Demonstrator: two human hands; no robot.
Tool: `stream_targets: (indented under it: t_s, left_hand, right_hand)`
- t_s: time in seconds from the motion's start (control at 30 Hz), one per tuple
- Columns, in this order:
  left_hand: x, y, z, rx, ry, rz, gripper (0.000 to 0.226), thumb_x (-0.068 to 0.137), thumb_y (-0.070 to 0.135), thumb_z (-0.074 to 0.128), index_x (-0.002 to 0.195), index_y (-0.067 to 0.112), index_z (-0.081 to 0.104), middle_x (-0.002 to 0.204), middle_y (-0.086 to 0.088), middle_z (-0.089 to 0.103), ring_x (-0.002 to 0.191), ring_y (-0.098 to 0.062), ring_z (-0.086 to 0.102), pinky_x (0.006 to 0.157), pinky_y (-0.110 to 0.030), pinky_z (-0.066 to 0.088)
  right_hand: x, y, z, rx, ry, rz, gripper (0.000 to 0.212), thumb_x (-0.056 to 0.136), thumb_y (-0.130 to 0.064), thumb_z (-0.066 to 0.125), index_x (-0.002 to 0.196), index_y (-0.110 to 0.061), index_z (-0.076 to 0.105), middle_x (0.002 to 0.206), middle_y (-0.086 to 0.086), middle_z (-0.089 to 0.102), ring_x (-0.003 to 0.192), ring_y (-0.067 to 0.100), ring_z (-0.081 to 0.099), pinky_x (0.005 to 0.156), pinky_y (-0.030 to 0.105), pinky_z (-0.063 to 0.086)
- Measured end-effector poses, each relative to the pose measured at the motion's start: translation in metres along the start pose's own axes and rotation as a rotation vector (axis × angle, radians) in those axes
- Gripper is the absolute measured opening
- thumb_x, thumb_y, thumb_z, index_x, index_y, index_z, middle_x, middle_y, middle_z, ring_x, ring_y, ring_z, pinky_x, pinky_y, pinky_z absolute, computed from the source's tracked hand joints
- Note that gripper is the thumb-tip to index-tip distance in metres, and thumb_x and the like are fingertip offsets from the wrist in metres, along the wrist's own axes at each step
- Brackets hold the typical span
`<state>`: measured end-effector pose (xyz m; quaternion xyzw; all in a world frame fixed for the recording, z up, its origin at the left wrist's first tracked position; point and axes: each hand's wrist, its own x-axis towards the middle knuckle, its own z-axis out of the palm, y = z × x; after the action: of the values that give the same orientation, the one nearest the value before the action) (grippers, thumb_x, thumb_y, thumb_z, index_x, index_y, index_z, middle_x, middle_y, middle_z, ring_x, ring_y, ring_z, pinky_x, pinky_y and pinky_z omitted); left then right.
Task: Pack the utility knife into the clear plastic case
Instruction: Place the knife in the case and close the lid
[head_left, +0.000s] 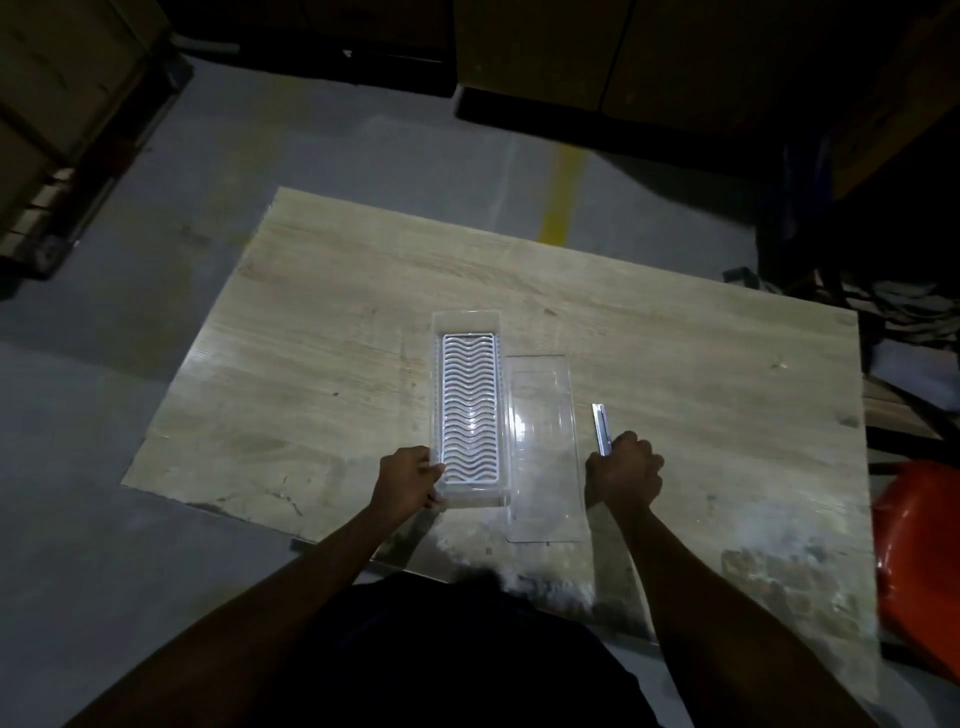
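Note:
A clear plastic case (438, 364) lies open on the wooden table, with a white wavy-ribbed insert (469, 405) in its bottom. My left hand (408, 480) grips the case's near left corner. The case's clear lid (545, 447) lies flat just to the right of it. Right of the lid, my right hand (626, 475) is closed around the near end of a slim silver utility knife (601, 427), whose far end points away from me just above the table.
The light wood-grain table (363, 291) stands on a grey floor with a yellow line (558, 197). An orange object (919, 551) sits at the table's right edge. Dark boxes and shelving ring the far side and left.

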<state>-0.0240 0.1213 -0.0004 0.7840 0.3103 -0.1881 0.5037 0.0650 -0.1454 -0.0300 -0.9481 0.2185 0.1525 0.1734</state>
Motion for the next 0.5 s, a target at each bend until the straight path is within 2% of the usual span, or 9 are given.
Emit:
stream_targets:
  t_s: [0.1,0.23,0.33,0.4,0.5]
  left_hand:
    - [-0.002,0.001,0.003,-0.022,0.01,-0.017,0.02,0.086,0.011,0.065,0.066,0.008,0.06,0.042,-0.002,0.064,0.044,-0.021,0.067,0.051,-0.035,0.061]
    - [-0.003,-0.002,0.003,-0.008,0.016,-0.011,0.02,0.086,0.014,0.065,0.067,0.014,0.06,0.045,-0.006,0.065,0.053,-0.032,0.07,0.056,-0.042,0.062]
    - [-0.002,-0.005,0.003,-0.009,0.003,-0.014,0.015,0.087,0.016,0.065,0.076,0.004,0.064,0.048,-0.01,0.066,0.055,-0.035,0.07,0.059,-0.047,0.062]
    - [0.001,-0.008,0.001,-0.006,-0.007,-0.015,0.023,0.087,0.02,0.065,0.085,-0.002,0.066,0.058,-0.017,0.07,0.06,-0.035,0.071,0.065,-0.05,0.061]
    - [0.006,-0.006,-0.006,0.048,0.0,0.001,0.031,0.09,0.029,0.061,0.106,0.003,0.07,0.085,-0.021,0.075,0.073,-0.034,0.073,0.077,-0.049,0.059]
  right_hand:
    - [0.004,0.001,0.003,0.043,0.005,0.001,0.024,0.069,-0.016,0.064,0.09,-0.006,0.059,0.095,0.015,0.063,0.095,0.041,0.056,0.078,0.042,0.049]
    - [0.005,-0.002,0.002,0.003,-0.009,-0.005,0.024,0.068,-0.019,0.065,0.088,-0.006,0.06,0.093,0.014,0.065,0.095,0.039,0.057,0.079,0.042,0.048]
    - [0.006,-0.004,-0.001,-0.028,-0.027,-0.004,0.028,0.068,-0.024,0.066,0.089,-0.007,0.06,0.094,0.013,0.065,0.098,0.038,0.055,0.081,0.042,0.045]
    - [0.006,-0.006,-0.002,-0.036,-0.016,0.019,0.029,0.068,-0.028,0.066,0.088,-0.008,0.062,0.092,0.011,0.065,0.096,0.038,0.055,0.08,0.042,0.045]
    - [0.002,-0.015,-0.004,-0.018,0.018,0.046,0.029,0.073,-0.033,0.065,0.089,-0.009,0.064,0.091,0.011,0.066,0.094,0.036,0.055,0.079,0.044,0.045]
